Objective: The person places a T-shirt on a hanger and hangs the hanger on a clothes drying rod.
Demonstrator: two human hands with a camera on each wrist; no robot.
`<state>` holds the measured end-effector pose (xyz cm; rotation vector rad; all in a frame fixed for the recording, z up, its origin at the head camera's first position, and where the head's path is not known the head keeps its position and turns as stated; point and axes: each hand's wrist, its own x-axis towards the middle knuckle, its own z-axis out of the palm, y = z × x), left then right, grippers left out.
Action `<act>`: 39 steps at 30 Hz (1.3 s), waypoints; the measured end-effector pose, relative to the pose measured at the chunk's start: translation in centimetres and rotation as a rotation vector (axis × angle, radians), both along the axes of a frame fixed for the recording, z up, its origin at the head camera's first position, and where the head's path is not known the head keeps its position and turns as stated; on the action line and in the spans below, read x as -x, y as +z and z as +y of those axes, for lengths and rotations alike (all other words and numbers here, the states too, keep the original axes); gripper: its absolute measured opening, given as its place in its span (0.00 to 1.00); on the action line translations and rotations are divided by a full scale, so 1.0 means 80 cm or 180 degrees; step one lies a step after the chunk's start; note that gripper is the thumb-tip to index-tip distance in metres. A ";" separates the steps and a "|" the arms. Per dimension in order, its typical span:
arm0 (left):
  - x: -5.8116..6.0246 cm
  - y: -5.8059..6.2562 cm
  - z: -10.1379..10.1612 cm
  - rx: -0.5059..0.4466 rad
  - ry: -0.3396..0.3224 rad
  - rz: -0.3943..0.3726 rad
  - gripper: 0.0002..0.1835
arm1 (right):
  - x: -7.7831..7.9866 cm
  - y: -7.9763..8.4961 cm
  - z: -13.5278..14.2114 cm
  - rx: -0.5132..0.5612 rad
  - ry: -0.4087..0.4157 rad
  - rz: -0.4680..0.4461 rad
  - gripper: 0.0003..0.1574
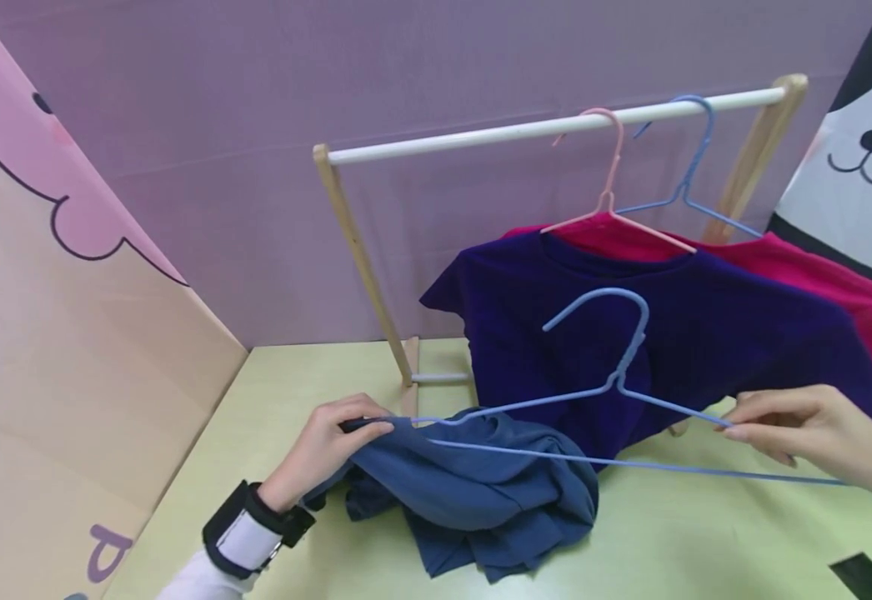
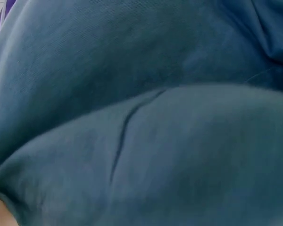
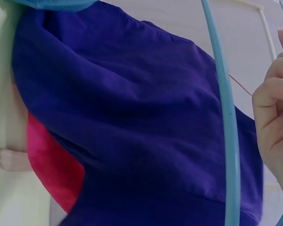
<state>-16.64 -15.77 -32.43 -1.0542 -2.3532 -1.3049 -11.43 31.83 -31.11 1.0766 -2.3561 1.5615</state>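
Note:
A blue hanger point(image 1: 526, 454) is held in the air in the head view, hook upward. Its left end goes into a crumpled blue-grey garment point(image 1: 481, 483), probably a shirt. My left hand point(image 1: 346, 429) pinches the garment's edge between thumb and fingers, around the hanger's left end. On the other side, my right hand point(image 1: 799, 425) pinches the hanger's sloping right arm. Most of the left wrist view is filled by the garment's cloth point(image 2: 132, 155). The hanger's bottom bar point(image 3: 226, 117) crosses the right wrist view, near my right hand's curled fingers.
Behind stands a wooden rack with a white rail point(image 1: 466, 140). A dark purple shirt point(image 1: 556, 333) hangs there on a pink hanger point(image 1: 607, 179), with a red shirt point(image 1: 849, 279) on another blue hanger point(image 1: 694, 167) behind it. A purple wall panel point(image 1: 218, 167) backs the pale table point(image 1: 308, 375).

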 end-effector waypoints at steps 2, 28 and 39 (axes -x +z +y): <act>0.004 -0.007 -0.001 0.0023 -0.0019 -0.0002 0.06 | 0.004 -0.003 -0.003 0.0113 0.0181 -0.0044 0.25; -0.001 -0.032 0.019 0.0405 0.0050 -0.0187 0.06 | 0.026 -0.032 -0.069 -0.0029 0.0016 -0.0252 0.19; -0.003 -0.033 0.028 0.0334 0.0054 -0.0251 0.07 | 0.038 -0.059 -0.101 0.0381 0.0503 -0.0475 0.20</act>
